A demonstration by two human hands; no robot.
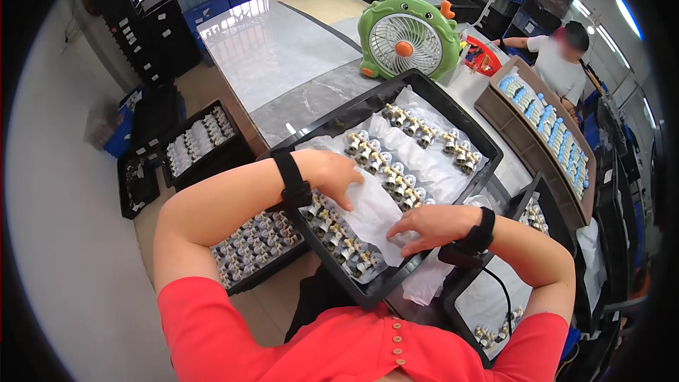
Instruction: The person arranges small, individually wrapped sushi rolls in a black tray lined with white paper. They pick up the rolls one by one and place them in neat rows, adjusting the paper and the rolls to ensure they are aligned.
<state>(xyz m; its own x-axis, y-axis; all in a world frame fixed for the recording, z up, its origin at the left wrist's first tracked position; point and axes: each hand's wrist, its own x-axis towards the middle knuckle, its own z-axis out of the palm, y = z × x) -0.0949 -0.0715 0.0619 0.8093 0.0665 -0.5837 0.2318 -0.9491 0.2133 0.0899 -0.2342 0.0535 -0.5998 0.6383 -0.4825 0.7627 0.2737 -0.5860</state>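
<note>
A white paper sheet (371,205) lies between rows of small figurines in a black tray (438,92). My left hand (334,175) grips the sheet's upper left part, with thumb and fingers bent at its edge. At the lower right side, my right hand (428,228) has its fingers curled on the same sheet. White, grey and gold figurines (403,187) stand close together along its far side. Another row of figurines (339,237) runs along its near side, partly under my left forearm. More white paper (424,145) separates the farther rows.
A green animal-shaped fan (408,39) stands behind the tray on a grey table (290,64). To the right are a box of blue-and-white pieces (548,127) and a lower black tray (488,297). Filled crates (258,244) sit at the left. A co-worker (562,64) is at the far right.
</note>
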